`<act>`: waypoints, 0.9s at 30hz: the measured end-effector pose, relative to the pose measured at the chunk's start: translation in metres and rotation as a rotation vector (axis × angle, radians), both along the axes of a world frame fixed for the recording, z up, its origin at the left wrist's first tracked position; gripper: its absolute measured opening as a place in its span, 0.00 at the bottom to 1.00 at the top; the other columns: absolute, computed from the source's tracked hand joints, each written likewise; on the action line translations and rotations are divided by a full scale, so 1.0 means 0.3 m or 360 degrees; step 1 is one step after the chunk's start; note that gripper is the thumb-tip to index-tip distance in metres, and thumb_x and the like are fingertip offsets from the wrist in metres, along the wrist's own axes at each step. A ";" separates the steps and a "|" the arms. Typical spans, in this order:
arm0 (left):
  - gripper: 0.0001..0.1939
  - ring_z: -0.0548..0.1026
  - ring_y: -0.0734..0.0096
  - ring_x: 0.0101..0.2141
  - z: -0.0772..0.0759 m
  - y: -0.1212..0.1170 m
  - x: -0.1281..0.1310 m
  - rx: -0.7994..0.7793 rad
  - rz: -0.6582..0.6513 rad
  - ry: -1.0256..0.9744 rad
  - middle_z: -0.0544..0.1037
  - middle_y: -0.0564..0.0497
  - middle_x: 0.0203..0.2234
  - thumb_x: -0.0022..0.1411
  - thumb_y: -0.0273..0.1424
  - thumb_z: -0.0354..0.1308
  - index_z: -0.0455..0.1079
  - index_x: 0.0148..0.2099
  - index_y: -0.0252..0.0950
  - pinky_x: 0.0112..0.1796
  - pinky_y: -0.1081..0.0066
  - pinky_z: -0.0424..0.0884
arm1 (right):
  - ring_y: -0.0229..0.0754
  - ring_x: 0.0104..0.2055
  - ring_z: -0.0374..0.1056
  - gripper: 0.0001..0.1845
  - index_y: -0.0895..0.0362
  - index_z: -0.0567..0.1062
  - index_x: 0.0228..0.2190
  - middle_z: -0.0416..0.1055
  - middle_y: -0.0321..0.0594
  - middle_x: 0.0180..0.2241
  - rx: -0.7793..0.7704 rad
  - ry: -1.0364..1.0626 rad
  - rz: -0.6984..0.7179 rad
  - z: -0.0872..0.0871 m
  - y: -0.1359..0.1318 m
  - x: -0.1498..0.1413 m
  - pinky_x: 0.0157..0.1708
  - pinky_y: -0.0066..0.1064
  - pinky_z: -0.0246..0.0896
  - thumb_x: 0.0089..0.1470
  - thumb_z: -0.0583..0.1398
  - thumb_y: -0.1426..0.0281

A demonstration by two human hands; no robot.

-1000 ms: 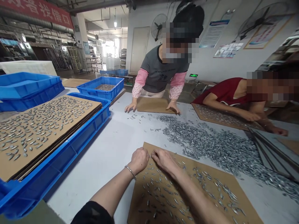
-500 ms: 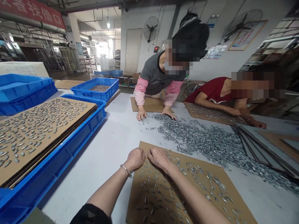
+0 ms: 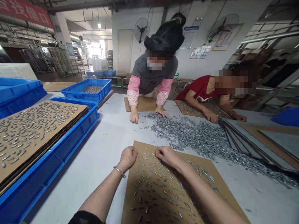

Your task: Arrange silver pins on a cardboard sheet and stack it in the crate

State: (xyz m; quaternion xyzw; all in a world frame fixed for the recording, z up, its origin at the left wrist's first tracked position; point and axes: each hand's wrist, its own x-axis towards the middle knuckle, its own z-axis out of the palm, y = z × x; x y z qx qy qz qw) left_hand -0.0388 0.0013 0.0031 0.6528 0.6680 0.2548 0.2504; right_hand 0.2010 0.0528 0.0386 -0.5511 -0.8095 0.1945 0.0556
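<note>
left hand (image 3: 129,156) at the far left edge of a brown cardboard sheet (image 3: 140,146), fingers curled together. right hand (image 3: 166,155) over the sheet's far end, fingertips bunched together; from where i stand, can't tell if either grips a piece. small silvery pieces (image 3: 147,210), probably metal, scattered across the sheet, which lies on the white table (image 3: 93,161). big loose pile (image 3: 198,137) of similar pieces just beyond it. blue crate (image 3: 63,152) left, holding stacked cardboard.

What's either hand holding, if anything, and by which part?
Can't tell: the left hand near the edge of the cardboard and the right hand over it are curled, hiding any hold.
</note>
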 end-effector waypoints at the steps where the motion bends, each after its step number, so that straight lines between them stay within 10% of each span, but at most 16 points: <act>1: 0.11 0.76 0.65 0.35 -0.003 0.001 0.000 0.0004 0.0013 -0.0010 0.81 0.48 0.33 0.70 0.30 0.52 0.75 0.37 0.36 0.36 0.70 0.65 | 0.42 0.36 0.71 0.09 0.54 0.75 0.28 0.78 0.39 0.31 -0.0007 0.0009 0.0062 -0.010 -0.011 0.007 0.36 0.27 0.54 0.59 0.58 0.74; 27: 0.12 0.76 0.64 0.35 -0.039 0.012 0.008 0.0053 0.0031 -0.0011 0.81 0.48 0.33 0.69 0.31 0.52 0.76 0.35 0.38 0.36 0.68 0.63 | 0.42 0.36 0.69 0.07 0.55 0.74 0.30 0.77 0.43 0.34 0.0061 -0.0001 0.0045 -0.084 -0.027 -0.060 0.35 0.29 0.52 0.61 0.60 0.67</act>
